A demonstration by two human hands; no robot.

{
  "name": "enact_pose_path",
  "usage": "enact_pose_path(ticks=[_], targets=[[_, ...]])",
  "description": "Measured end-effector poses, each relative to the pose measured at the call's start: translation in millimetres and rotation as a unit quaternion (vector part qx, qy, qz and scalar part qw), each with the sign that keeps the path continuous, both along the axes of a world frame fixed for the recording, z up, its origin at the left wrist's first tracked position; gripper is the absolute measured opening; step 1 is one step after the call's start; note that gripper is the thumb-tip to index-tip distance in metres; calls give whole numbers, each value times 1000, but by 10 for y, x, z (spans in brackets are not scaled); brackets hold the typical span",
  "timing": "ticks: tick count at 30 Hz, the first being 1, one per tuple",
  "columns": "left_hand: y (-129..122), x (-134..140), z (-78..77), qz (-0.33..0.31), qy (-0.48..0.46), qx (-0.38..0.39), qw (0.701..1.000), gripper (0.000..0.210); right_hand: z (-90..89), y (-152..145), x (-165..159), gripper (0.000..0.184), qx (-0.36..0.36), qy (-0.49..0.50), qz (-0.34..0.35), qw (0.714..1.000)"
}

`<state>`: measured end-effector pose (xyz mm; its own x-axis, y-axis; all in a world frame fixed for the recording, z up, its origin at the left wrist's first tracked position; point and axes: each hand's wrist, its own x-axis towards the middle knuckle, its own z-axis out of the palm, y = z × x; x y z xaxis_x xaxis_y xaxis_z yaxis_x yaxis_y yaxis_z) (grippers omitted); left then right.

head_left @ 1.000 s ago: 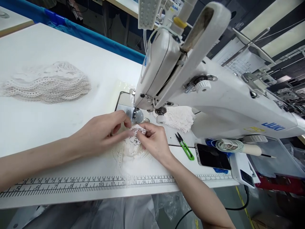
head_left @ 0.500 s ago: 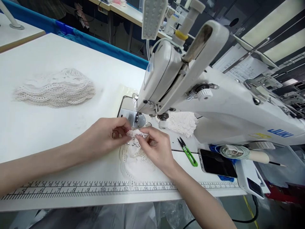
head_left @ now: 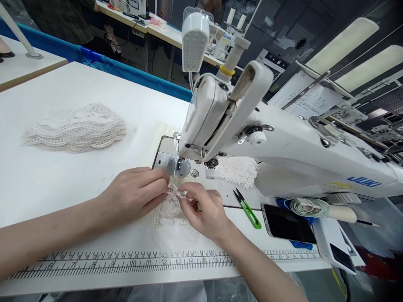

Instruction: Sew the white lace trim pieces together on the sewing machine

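Observation:
A piece of white lace [head_left: 171, 224] hangs between my hands and spreads over the table in front of the sewing machine [head_left: 217, 113]. My left hand [head_left: 138, 193] is closed, its fingers pinching the lace's upper edge from the left. From the right, thumb and forefinger of my right hand [head_left: 204, 212] pinch the same edge. Both hands are just in front of the metal needle plate [head_left: 168, 162], with the lace apart from the presser foot [head_left: 179, 165]. The left fingertips are partly hidden and slightly blurred.
A stack of lace pieces [head_left: 78, 130] lies at left, and more lace [head_left: 241, 170] rests under the machine arm. Green thread snips [head_left: 248, 212], a phone [head_left: 288, 223] and a white device [head_left: 333, 243] lie at right. A printed ruler [head_left: 126, 264] runs along the front edge.
The camera view has shifted, so the scene sits lower. My left fingers have curled over more, with the back of the hand turned up; both hands still pinch the lace edge.

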<state>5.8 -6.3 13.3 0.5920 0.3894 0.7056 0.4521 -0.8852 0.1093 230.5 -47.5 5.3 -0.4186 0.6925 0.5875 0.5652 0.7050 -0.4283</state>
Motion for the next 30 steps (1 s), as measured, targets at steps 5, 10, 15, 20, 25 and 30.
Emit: enact_pose_path(ticks=[5,10,15,20,25,30], targets=[[-4,7,-34,-4,-16,-4,1000,20,-7,-11,-12,18,-23,-6,-2,1000],[14,-6,-44,-20,-6,8,1000,19,-5,-14,-30,21,-44,19,-7,999],[31,-9,-33,-28,-7,22,999,19,-16,0,-21,19,-24,28,10,999],[26,-4,-36,-26,-6,28,999,17,-5,12,-12,20,1,17,18,1000],[8,5,-25,-14,1,38,999,15,20,27,-19,20,21,10,11,1000],[5,-2,-8,-8,5,47,999,14,55,37,-14,16,95,-12,-19,995]])
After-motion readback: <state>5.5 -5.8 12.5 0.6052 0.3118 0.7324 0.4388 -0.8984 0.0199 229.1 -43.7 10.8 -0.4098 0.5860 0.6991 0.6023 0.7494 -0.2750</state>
